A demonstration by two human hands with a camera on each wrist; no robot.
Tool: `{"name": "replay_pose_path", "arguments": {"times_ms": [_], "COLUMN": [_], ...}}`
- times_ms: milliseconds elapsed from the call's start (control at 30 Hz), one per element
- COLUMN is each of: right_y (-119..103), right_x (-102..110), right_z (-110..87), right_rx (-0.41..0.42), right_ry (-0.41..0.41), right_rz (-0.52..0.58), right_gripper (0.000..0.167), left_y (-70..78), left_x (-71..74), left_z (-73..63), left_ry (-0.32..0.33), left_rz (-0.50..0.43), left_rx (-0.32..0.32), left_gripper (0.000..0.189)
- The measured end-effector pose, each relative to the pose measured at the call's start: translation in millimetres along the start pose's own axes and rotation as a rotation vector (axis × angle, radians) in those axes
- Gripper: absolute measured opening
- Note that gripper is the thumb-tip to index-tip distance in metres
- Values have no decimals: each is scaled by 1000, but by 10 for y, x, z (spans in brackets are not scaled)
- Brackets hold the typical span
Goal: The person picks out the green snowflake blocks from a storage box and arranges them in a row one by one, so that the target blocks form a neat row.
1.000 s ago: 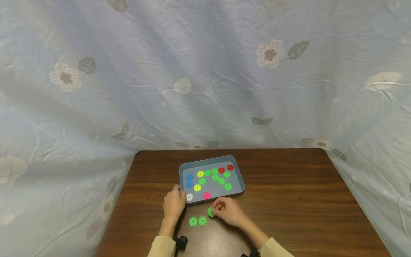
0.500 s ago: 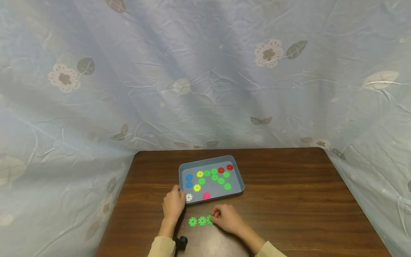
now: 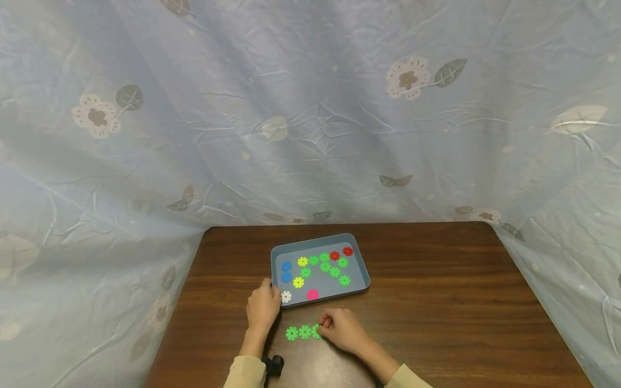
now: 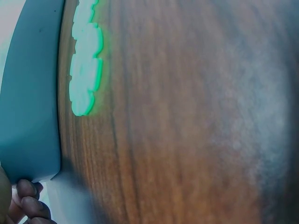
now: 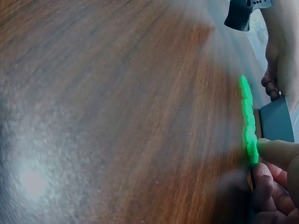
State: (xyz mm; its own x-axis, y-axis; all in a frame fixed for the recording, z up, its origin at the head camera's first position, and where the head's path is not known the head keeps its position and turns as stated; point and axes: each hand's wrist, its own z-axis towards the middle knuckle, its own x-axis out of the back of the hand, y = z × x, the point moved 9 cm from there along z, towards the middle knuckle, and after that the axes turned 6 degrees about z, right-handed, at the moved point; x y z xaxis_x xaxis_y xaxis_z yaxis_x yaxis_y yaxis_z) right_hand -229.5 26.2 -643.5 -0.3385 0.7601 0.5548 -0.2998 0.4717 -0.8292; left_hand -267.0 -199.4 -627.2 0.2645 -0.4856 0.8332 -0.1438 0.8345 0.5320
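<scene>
My right hand point(image 3: 343, 330) pinches a green notched plastic disc point(image 3: 315, 331) between thumb and fingers. This disc lies at the right end of a short row with two like it, the middle green disc point(image 3: 304, 332) and the left green disc point(image 3: 291, 333). The right wrist view shows the green row point(image 5: 247, 109) edge-on, the thumb against its near end. My left hand point(image 3: 262, 308) grips the near left corner of a grey-blue tray point(image 3: 359, 273), fingertips point(image 4: 35, 207) curled at its edge. Whether the discs interlock or only touch cannot be told.
In the tray lie several more green discs point(image 3: 335, 272), two blue point(image 3: 286, 267), two yellow point(image 3: 298, 282), two red point(image 3: 347, 251), one white point(image 3: 286, 297) and one pink point(image 3: 312, 295). A patterned curtain point(image 3: 320, 134) surrounds the brown wooden table point(image 3: 436, 302).
My right hand has brought its green disc nearer to me, from by the tray down to the row's right end. The discs now sit closer together. My left hand stays at the tray corner.
</scene>
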Motion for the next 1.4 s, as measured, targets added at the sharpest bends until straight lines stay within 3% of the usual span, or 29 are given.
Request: {"name": "replay_pose_path", "arguments": {"times_ms": [333,700,1067,1400], "right_y": [-122,-306,-173,79], "right_x": [147,380,442,292], "right_z": [151,522,927,1144], "right_rx": [43,20,-52,-173], "right_ry": [35,102,155,146], "right_rz": [1,80,59,-12], "right_gripper": [13,15,20,26], "left_y": [-12,-5,-7,-12], "left_x": [3,6,-12,-11], "left_z": [30,46,9,13], "left_ry": [-11,-4,-1,-5], "left_rz": [9,8,10,12], "left_rx": [10,2,12,25], "left_gripper": [25,22,22,25]}}
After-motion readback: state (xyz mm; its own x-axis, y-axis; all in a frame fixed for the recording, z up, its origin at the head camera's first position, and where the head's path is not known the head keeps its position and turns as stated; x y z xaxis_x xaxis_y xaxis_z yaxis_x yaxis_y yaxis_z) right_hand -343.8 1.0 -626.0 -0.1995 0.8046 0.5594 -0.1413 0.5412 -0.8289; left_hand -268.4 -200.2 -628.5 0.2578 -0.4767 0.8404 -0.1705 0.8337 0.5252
